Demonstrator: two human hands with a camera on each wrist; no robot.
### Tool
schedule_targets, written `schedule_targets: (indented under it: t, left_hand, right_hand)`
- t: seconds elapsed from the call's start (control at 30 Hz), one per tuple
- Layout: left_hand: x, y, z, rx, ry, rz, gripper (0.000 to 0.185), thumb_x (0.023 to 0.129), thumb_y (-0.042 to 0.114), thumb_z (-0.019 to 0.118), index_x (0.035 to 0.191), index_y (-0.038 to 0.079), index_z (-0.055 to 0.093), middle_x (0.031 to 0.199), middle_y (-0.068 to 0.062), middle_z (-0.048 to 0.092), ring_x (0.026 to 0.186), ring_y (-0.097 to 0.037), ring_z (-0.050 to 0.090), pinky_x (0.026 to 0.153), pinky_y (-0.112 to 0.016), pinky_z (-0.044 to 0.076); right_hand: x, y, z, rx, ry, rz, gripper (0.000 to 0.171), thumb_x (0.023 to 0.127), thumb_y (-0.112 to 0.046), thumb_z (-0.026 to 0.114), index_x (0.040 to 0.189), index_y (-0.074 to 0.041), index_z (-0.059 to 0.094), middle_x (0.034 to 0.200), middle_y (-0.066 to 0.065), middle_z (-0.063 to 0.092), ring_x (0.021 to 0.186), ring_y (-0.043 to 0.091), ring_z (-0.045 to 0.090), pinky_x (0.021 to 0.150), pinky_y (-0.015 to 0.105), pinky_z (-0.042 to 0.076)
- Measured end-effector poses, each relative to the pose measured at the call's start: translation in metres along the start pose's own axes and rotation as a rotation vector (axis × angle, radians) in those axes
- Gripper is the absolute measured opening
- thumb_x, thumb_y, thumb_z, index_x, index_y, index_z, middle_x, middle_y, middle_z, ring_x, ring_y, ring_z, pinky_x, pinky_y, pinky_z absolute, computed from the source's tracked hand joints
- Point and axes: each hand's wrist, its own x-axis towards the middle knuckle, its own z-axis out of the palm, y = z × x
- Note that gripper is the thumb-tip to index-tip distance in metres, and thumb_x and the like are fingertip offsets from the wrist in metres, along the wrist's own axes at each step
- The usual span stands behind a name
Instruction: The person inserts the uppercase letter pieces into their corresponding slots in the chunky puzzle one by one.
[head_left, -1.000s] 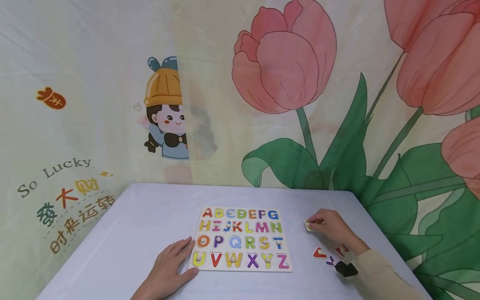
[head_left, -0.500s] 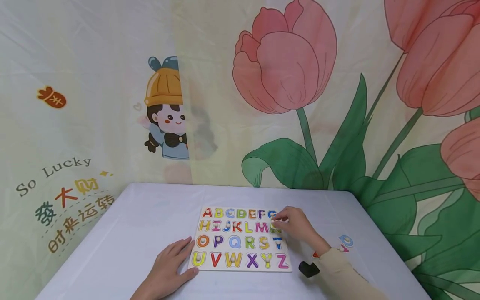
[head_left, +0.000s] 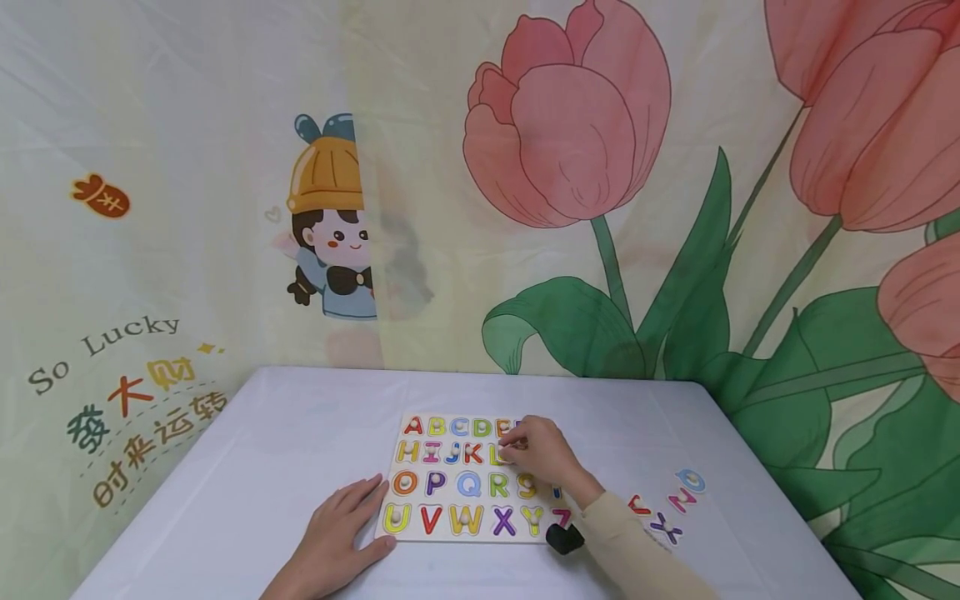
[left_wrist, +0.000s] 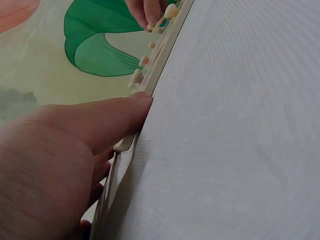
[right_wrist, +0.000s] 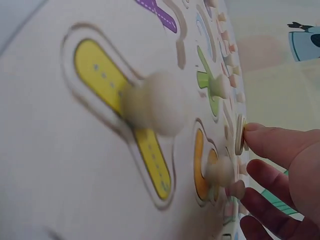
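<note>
A pale wooden alphabet puzzle board (head_left: 453,502) lies on the table, its colourful letters set in rows. My left hand (head_left: 333,533) rests at its lower left corner, fingers stretched along the left edge. In the left wrist view the thumb (left_wrist: 120,117) presses the board's side. My right hand (head_left: 551,458) is over the L spot, covering letters at the upper right. Thumb and fingers pinch a thin wooden letter puzzle piece (right_wrist: 239,134) with a yellow face, tilted up from the board. Its letter cannot be read. Many letters carry round wooden knobs (right_wrist: 162,104).
Right of the board lie several loose letter pieces: a blue one (head_left: 689,481), a pink one (head_left: 681,500), a purple X (head_left: 664,527) and a red one (head_left: 637,505). A black wrist device (head_left: 564,538) hangs over the Z. A printed cloth backdrop (head_left: 420,208) stands behind the table.
My right hand has carried the letter puzzle piece leftward from the table's right side to over the board, uncovering the loose pieces. My left hand has stayed at the board's corner.
</note>
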Motion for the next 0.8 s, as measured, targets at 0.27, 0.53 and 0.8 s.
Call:
schedule_targets:
  t: [0.27, 0.53, 0.8]
  left_hand:
    - [0.001, -0.001, 0.001, 0.006, -0.004, -0.004, 0.085, 0.088, 0.059, 0.078, 0.156, 0.014, 0.055, 0.165, -0.004, 0.046, 0.151, -0.034, 0.039, 0.121, -0.065, 0.032]
    - [0.000, -0.002, 0.001, 0.000, -0.002, 0.001, 0.085, 0.089, 0.059, 0.077, 0.157, 0.013, 0.055, 0.165, -0.004, 0.046, 0.151, -0.034, 0.039, 0.121, -0.064, 0.032]
    - [0.000, -0.002, 0.000, -0.002, 0.000, 0.010, 0.085, 0.090, 0.059, 0.076, 0.157, 0.013, 0.054, 0.165, -0.004, 0.046, 0.151, -0.035, 0.039, 0.121, -0.065, 0.032]
  right_hand:
    - [0.003, -0.005, 0.009, -0.002, -0.008, -0.039, 0.009, 0.093, -0.017, 0.084, 0.101, -0.016, 0.086, 0.086, -0.007, 0.061, 0.078, 0.011, 0.052, 0.065, 0.023, 0.046]
    - [0.005, -0.008, 0.013, -0.035, -0.017, -0.014, 0.008, 0.093, -0.021, 0.085, 0.100, -0.019, 0.087, 0.087, -0.008, 0.061, 0.079, 0.012, 0.051, 0.066, 0.024, 0.043]
    - [0.006, -0.009, 0.015, -0.044, -0.022, 0.022, 0.007, 0.093, -0.023, 0.085, 0.099, -0.020, 0.086, 0.088, -0.006, 0.058, 0.082, 0.013, 0.051, 0.065, 0.024, 0.043]
